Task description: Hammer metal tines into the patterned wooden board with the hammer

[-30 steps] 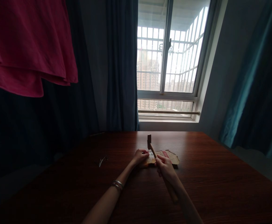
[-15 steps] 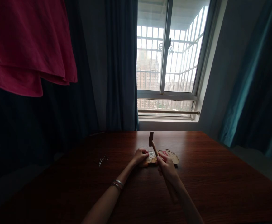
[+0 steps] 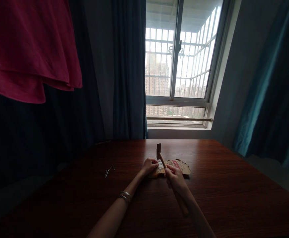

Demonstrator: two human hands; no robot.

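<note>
A hammer [image 3: 163, 160] with a pale wooden handle is gripped mid-handle by my right hand [image 3: 176, 178]. Its head stands just above the fingertips of my left hand [image 3: 150, 166]. Those fingers are pinched at the left part of a flat, tan, irregularly shaped piece [image 3: 186, 168] covered in small dark dots, with a red patterned patch and a jagged far edge. A thin upright rod [image 3: 157, 161] shows between the left fingertips and the hammer head; its kind is too small to make out. My hands cover part of the dotted piece.
Several slender metal rods [image 3: 107, 172] lie on the brown wooden table [image 3: 228, 191], left of my hands. A window [image 3: 176, 82] and blue curtains [image 3: 129, 72] stand behind the table. Pink cloth [image 3: 30, 49] hangs at the upper left.
The hammer head has dropped and shifted slightly left, closer to the left fingertips. My right hand has moved slightly left with it. My left hand stays nearly in place.
</note>
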